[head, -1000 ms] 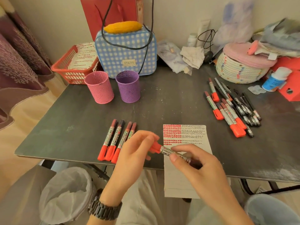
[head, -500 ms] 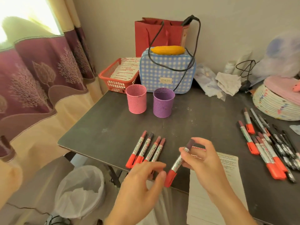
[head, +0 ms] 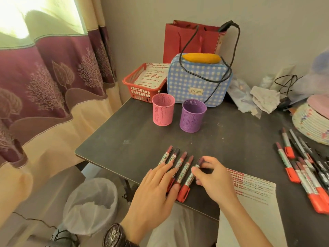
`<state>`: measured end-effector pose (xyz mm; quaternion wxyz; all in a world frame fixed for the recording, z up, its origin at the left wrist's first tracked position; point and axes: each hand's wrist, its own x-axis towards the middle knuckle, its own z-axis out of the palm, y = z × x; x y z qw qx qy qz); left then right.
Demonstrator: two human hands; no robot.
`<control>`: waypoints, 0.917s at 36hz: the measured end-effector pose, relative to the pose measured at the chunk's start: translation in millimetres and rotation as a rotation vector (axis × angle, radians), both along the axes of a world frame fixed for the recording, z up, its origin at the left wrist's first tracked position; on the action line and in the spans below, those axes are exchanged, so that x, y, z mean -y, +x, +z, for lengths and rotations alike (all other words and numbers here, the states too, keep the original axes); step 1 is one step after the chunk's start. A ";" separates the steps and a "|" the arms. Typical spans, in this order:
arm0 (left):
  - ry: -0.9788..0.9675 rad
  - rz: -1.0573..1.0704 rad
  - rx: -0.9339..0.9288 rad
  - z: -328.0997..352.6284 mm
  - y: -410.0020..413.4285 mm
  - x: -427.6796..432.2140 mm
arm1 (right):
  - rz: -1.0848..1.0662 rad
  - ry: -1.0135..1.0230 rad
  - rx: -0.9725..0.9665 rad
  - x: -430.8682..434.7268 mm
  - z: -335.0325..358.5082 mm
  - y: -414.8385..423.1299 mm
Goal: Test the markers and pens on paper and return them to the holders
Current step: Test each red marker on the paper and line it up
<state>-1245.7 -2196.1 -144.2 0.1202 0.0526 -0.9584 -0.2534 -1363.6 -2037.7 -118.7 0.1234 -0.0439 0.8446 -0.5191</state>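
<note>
Dark tabletop fills the middle of the view, with a patterned curtain at the left and a lined waste bin on the floor below its near corner. Close to the front edge lies a row of four markers, side by side, dark ends pointing to the far side and red caps toward the person. The left hand, a wristwatch on its wrist, lies flat across the lower half of that row with straight fingers resting on the barrels; its grip is apart and closes round nothing.

Just right of the row a fifth marker lies parallel to the others, its red cap showing beside the left hand's fingertips. The right hand has its grip clamped on this marker: thumb and curled fingers pinch the barrel near the dark end, so most of the marker, cap included, runs out below the grip toward the person. Whether it rests fully on the tabletop cannot be told.

A paper sheet covered in red and dark test marks lies right of the right hand and hangs over the front edge. Farther right is a loose pile of markers and pens. Toward the back stand a pink holder and a purple holder, just beside each other and well apart from both hands. Behind them sit a red basket and a blue checked bag.
</note>
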 end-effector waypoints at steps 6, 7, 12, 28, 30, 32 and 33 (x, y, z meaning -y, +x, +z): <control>0.017 0.015 -0.013 -1.4 2.4 -3.6 | 0.045 0.128 -0.005 3.8 5.5 -2.1; 0.014 0.014 -0.006 -1.7 2.7 -4.1 | 0.044 0.137 -0.003 3.7 5.5 -2.4; 0.033 0.028 -0.006 -2.0 3.6 -8.2 | 0.050 0.189 -0.013 2.3 3.3 -2.4; -0.042 0.058 -0.021 2.3 -2.0 -9.3 | 0.078 0.078 -0.082 -21.8 7.7 4.0; -0.047 0.042 -0.055 4.6 -6.3 -9.4 | 0.060 0.036 -0.124 -38.7 11.6 7.6; -0.061 0.021 -0.116 8.2 -13.8 -11.2 | 0.023 0.003 -0.186 -61.8 14.3 12.2; -0.077 0.012 -0.141 10.5 -18.6 -13.2 | 0.002 -0.006 -0.217 -75.0 15.6 15.1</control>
